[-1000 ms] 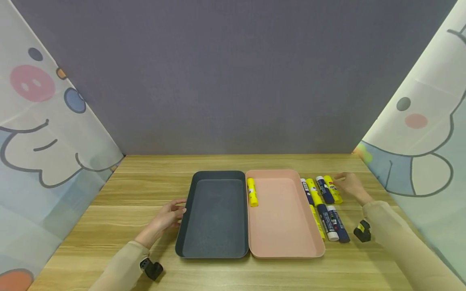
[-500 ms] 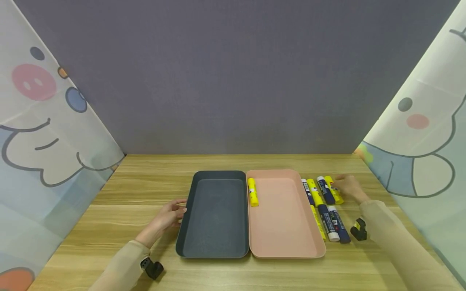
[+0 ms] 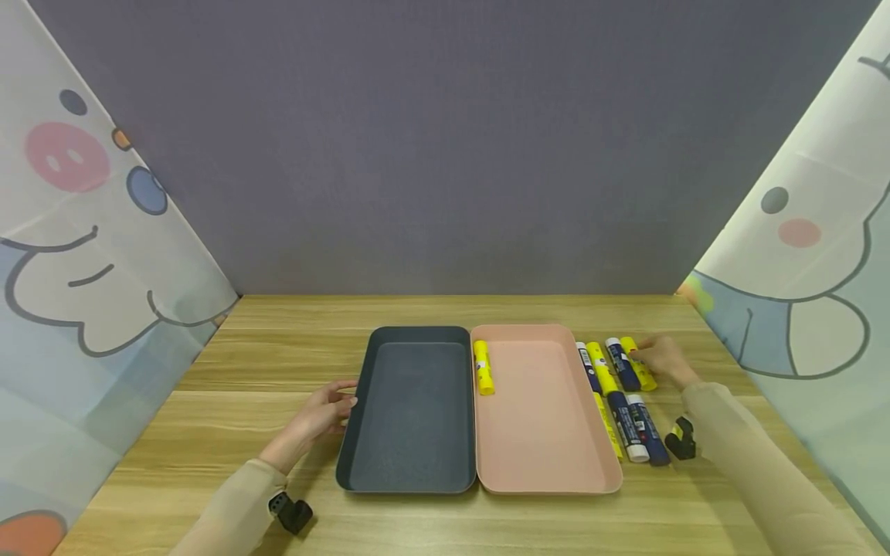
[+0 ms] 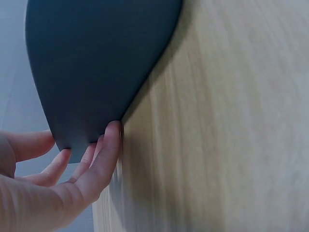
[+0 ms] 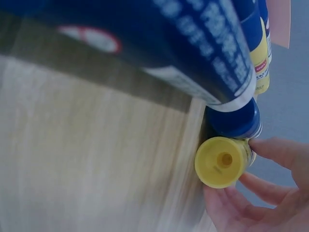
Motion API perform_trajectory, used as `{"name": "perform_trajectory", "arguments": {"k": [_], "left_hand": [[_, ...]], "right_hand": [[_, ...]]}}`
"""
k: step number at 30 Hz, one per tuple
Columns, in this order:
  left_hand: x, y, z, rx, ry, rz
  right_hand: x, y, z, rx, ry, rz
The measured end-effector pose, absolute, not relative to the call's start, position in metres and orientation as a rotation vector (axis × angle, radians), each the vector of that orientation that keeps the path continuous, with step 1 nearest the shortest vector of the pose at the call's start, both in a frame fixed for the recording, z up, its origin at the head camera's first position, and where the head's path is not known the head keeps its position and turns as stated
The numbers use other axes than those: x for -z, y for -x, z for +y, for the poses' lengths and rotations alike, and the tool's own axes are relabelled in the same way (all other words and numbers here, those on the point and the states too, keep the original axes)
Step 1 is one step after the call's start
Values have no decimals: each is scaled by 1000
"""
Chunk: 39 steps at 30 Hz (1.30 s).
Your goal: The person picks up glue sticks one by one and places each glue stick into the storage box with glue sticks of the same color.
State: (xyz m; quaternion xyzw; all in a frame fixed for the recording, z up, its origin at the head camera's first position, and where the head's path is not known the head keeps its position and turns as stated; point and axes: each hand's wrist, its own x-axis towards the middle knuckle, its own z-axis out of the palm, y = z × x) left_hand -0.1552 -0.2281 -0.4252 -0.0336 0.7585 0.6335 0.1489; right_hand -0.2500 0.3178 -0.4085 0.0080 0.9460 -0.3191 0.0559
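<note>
My left hand (image 3: 321,413) touches the outer left wall of the dark grey tray (image 3: 413,409) with its fingertips. In the left wrist view the loosely bent fingers (image 4: 104,157) rest along that wall and rim. My right hand (image 3: 664,359) holds a yellow glue stick (image 3: 637,364) at the far right end of the group. The right wrist view shows thumb and fingers around its barrel, its hollow base (image 5: 219,163) facing the camera. Beside it lies a dark blue glue stick with a white end (image 3: 622,364). Another yellow glue stick (image 3: 483,368) lies inside the pink tray (image 3: 545,417).
Right of the pink tray, several more blue and yellow glue sticks lie in two rows, including a blue one (image 3: 648,430) nearer the front. Both trays stand side by side on the wooden table (image 3: 292,332). A grey panel (image 3: 445,154) rises behind.
The right hand has moved slightly left onto the far-right yellow glue stick, and its fingers have closed round it. The left hand and both trays keep their places.
</note>
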Motion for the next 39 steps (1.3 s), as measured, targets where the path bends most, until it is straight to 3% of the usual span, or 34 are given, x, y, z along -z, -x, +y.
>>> {"name": "perform_trajectory", "arguments": {"k": [39], "left_hand": [[422,154,-227,-1823,109,2177]], "right_hand": [[403,247,315,985,-118,2835]]}}
